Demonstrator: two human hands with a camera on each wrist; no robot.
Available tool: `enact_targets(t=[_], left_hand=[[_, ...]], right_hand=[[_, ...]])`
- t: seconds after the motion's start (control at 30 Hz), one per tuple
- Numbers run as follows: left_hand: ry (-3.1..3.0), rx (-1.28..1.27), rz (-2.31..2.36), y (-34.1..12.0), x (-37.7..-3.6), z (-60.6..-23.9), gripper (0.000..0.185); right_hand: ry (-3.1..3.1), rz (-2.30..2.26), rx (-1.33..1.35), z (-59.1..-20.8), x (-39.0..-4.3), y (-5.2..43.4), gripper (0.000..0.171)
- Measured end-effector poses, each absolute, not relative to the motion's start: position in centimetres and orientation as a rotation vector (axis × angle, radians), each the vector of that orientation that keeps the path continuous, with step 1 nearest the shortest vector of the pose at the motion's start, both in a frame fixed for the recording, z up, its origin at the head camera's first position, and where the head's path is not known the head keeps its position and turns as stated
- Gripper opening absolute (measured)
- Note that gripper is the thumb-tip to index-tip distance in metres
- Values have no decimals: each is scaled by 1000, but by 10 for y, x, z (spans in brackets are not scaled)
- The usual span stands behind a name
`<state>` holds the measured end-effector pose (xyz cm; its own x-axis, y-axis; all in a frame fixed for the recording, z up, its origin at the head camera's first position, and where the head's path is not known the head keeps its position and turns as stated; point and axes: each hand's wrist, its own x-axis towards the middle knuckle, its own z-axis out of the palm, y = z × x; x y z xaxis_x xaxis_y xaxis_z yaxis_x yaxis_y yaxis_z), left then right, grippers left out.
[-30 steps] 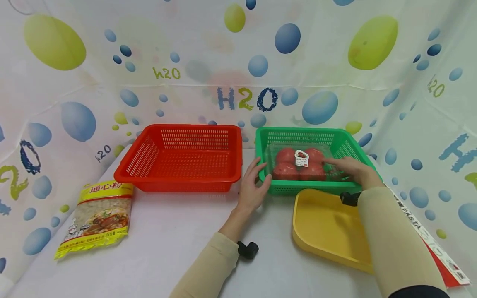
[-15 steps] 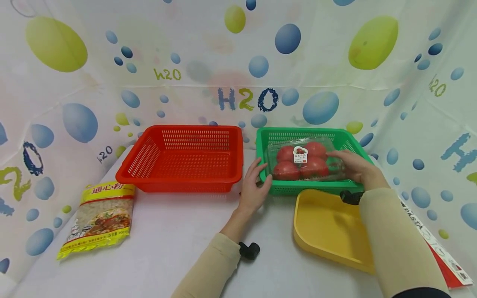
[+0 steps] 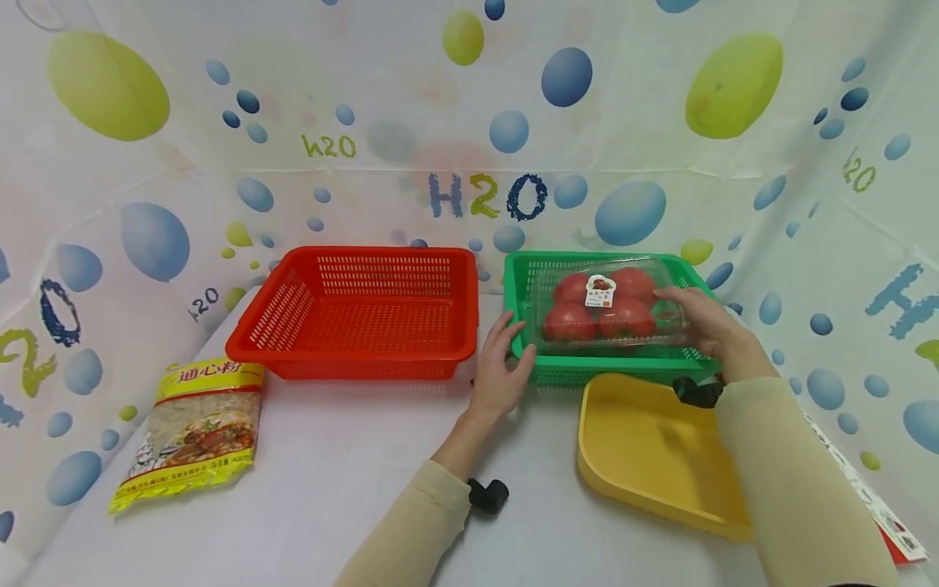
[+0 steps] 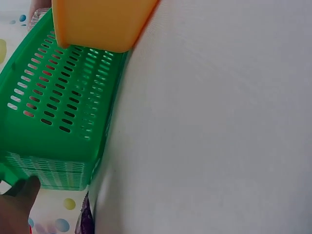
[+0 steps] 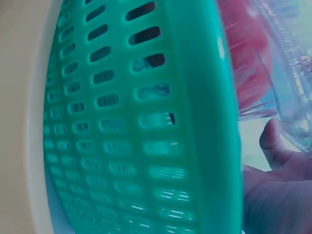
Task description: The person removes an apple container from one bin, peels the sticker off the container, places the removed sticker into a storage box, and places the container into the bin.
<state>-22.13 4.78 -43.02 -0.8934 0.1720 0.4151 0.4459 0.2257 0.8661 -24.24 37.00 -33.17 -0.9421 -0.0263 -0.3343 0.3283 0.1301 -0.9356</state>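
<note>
Head: labelled tomato pack (image 3: 612, 314), "H2O" backdrop (image 3: 469, 122).

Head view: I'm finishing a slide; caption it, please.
Right hand grips a clear pack of red fruit at the green basket that the left hand holds.

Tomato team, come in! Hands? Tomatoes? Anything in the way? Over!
Right hand holding tomato pack by its right end, over green basket. Left hand touching basket's left end. Yellow tray close in front; nothing seen above pack.

Backdrop (image 3: 469, 98) reads "H2O"; bag (image 3: 191, 436), apparently "通心粉".
</note>
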Motion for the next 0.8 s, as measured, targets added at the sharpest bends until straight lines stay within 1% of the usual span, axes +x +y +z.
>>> enact_targets(t=[0.13,0.23,0.37,0.67,0.8], left_hand=[[-2335,-591,-1667,47,-218,-426,54],[-2385,-604,-1631,48,-214,-423,56],[-2405,-638,-1623,49,-205,-417,57],[-2412,-736,-1599,40,-183,-405,57],[-2409,-759,-1644,30,-175,-400,57]], right_hand=[[2075,-1942,337,-326,-238,373,53],[1995,-2022,368,-321,-231,376,47],[1880,-2125,392,-313,-223,378,32],[1846,-2161,320,-298,-207,374,33],[1777,-2225,270,-295,-197,367,27]])
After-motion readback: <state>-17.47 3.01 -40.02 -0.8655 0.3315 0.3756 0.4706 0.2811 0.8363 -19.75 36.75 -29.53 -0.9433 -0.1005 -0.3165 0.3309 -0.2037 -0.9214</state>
